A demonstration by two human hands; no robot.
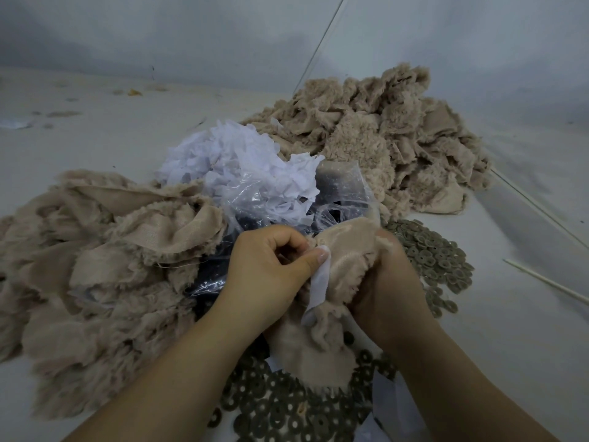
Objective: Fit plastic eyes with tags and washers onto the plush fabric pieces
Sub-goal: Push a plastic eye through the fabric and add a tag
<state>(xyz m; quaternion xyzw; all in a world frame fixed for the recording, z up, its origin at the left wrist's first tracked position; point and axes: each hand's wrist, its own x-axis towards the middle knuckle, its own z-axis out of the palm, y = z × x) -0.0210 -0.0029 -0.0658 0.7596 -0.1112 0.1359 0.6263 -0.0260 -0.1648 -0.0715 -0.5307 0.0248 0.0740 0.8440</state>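
The person's left hand (pixel 271 269) curls its fingers and presses its thumb on a white fabric tag strip (pixel 318 282) laid against a beige plush fabric piece (pixel 344 269), which the right hand (pixel 385 282) grips from the other side, fingers buried in the fur. The piece hangs just above grey round washers (pixel 287 406) strewn on the pale table (pixel 95 122). Heaps of beige plush (pixel 95 250) lie left and far right, with loose white tags (pixel 236 161) and a clear plastic bag (pixel 344 193) between them.

Toy-making workshop: bulk heaps of beige plush pieces (pixel 382 138), loose pile of white tags (pixel 236 161), scattered grey washers (pixel 436 256) on plain pale table (pixel 95 129).
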